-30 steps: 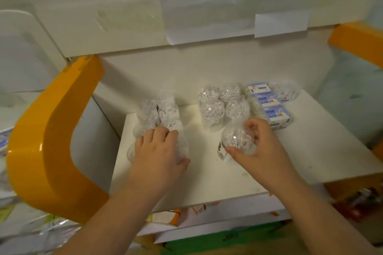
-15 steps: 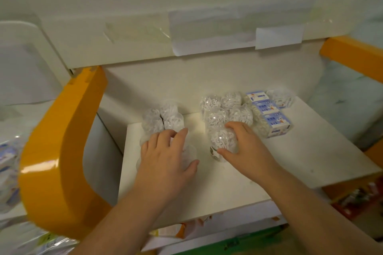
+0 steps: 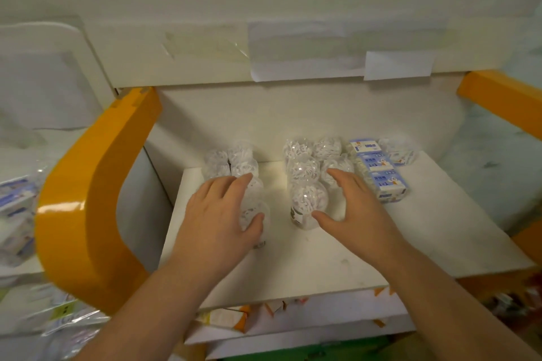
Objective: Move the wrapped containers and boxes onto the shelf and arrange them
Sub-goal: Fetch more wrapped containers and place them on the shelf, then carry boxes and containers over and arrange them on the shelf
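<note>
Both forearms reach forward, left hand (image 3: 218, 214) and right hand (image 3: 353, 211) palm-down, fingers (image 3: 341, 177) spread.

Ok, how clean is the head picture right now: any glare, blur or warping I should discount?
Head view: a bright glare streak sits on the orange side panel; the wide lens bows the shelf edges; the packs at far left are smeared and soft; the clear wrapped containers sparkle, so their outlines blur together; both hands look sharp.
</note>
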Tool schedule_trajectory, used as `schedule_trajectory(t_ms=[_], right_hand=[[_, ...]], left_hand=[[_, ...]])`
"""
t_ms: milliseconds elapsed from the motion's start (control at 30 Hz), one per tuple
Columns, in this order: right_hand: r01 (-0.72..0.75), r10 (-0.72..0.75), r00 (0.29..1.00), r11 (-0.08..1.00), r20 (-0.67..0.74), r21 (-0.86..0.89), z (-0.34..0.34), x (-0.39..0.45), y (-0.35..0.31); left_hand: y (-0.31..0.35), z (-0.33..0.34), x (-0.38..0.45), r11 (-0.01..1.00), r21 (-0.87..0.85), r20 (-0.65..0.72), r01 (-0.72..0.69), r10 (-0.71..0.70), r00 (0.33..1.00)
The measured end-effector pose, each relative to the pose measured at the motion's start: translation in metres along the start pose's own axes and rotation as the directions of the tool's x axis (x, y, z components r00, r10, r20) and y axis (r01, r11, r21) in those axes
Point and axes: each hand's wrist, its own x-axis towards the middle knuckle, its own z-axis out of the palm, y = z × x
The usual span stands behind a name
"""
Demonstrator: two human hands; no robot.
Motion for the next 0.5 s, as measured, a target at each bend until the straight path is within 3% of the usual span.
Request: schedule_trajectory(t_ms=[333, 500], right_hand=[[0.172, -0.168, 0.985, 0.978, -0.038, 0.117, -0.03, -0.004, -0.04], [0.25, -0.25, 0.968, 0.953, -0.023, 0.173, -0.025, 0.001, -0.071]], left_hand=[[0.026, -0.049, -0.026, 0.997, 0.029, -0.18, 0.069, -0.063, 0.982], [0.019, -0.087, -0.054, 0.983, 0.056, -0.307, 0.177, -0.152, 0.94]])
